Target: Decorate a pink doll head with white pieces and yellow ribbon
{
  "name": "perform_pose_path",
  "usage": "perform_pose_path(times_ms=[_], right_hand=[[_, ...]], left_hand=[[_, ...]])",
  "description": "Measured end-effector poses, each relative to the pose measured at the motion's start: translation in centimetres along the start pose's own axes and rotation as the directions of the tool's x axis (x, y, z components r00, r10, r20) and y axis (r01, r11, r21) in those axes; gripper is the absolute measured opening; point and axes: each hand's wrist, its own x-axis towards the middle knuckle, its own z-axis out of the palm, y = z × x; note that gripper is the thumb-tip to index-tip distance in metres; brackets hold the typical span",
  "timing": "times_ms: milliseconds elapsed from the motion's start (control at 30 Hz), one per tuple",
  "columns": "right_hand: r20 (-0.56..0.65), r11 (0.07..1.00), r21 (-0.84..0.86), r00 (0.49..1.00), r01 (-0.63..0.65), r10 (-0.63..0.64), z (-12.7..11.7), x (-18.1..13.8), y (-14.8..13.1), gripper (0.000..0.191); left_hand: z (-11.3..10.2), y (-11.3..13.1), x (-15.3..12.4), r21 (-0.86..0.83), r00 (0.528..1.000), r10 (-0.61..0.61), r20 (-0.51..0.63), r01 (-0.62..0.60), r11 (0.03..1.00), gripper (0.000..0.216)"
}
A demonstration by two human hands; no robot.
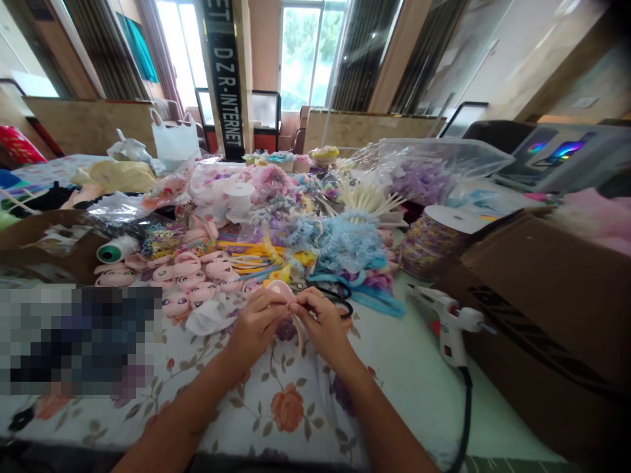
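My left hand (257,320) and my right hand (321,320) meet over the flowered tablecloth (236,407), fingertips pinched together. Between them is a small pale pink piece (280,289), much like the doll heads nearby; its details are partly covered by my fingers. A thin cream strip (299,338) hangs down below my fingertips. Just beyond my right hand lie black-handled scissors (348,309), partly hidden by it. To the left, several pink doll heads (190,281) with painted eyes are grouped beside crumpled white paper (211,316).
A white glue gun (449,328) with a black cord stands before a large cardboard box (547,309) on the right. Light blue ruffled trim (345,240), yellow strips (251,248), a large spool (436,240) and plastic bags (438,157) pile up ahead. Another box (44,243) is left.
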Motion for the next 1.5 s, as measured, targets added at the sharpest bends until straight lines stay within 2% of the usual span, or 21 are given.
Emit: perform_pose_path(times_ms=[133,200,267,333,467,533,600,700,867,967,1267,1333,1500], right_hand=[[-0.023,0.985,-0.172,1.0,0.0,-0.004,0.8,-0.2,0.7,0.024],[-0.065,0.984,-0.172,0.997,-0.042,0.031,1.3,-0.3,0.7,0.021],[-0.105,0.992,-0.055,0.989,-0.115,0.109,1.5,-0.4,0.6,0.017],[-0.065,0.973,0.123,0.977,-0.196,0.205,1.6,-0.5,0.4,0.019],[0.121,0.855,0.383,0.937,-0.349,0.328,1.5,-0.6,0.6,0.027],[0.149,0.819,0.438,0.928,-0.371,0.341,1.5,-0.6,0.7,0.028],[0.145,0.82,0.449,0.935,-0.355,0.324,1.5,-0.7,0.4,0.026],[0.115,0.877,0.379,0.955,-0.296,0.273,1.6,-0.8,-0.4,0.02],[-0.014,0.977,0.133,0.986,-0.165,0.169,2.1,-1.1,-0.7,0.011],[-0.056,0.993,0.013,0.992,-0.116,0.116,2.2,-1.2,-0.4,0.013],[-0.024,0.967,0.181,0.982,-0.178,0.185,1.6,-1.2,-1.1,0.014],[-0.03,0.957,0.218,0.978,-0.193,0.204,1.6,-1.2,-1.0,0.016],[-0.064,0.94,0.261,0.967,-0.221,0.246,1.7,-1.2,-0.8,0.02]], left_hand=[[0.1,0.3,0.0,0.057,0.994,0.093,0.058,-0.097,0.994,0.019],[0.3,0.3,-0.1,0.077,0.997,0.076,0.017,-0.077,0.994,0.017],[0.5,0.2,-0.1,0.084,0.996,0.0,-0.088,0.008,0.996,0.013],[0.6,0.1,-0.2,0.081,0.981,-0.072,-0.178,0.088,0.993,0.011],[0.5,0.2,-0.1,0.046,0.973,-0.105,-0.205,0.117,0.992,0.014],[0.5,0.4,-0.1,0.008,0.968,-0.141,-0.208,0.146,0.989,0.012],[0.4,0.4,-0.1,-0.028,0.957,-0.195,-0.216,0.194,0.981,0.009],[0.3,0.4,-0.1,-0.078,0.942,-0.268,-0.204,0.257,0.963,0.007],[0.2,0.3,-0.2,-0.166,0.925,-0.351,-0.147,0.326,0.93,0.014],[0.3,0.2,-0.4,-0.177,0.914,-0.378,-0.146,0.351,0.919,0.015],[0.6,0.2,-0.6,-0.189,0.876,-0.431,-0.217,0.396,0.899,0.011],[0.7,0.3,-0.6,-0.181,0.887,-0.398,-0.236,0.362,0.914,0.007],[0.9,0.5,-0.3,-0.086,0.932,-0.22,-0.287,0.203,0.975,0.011]])
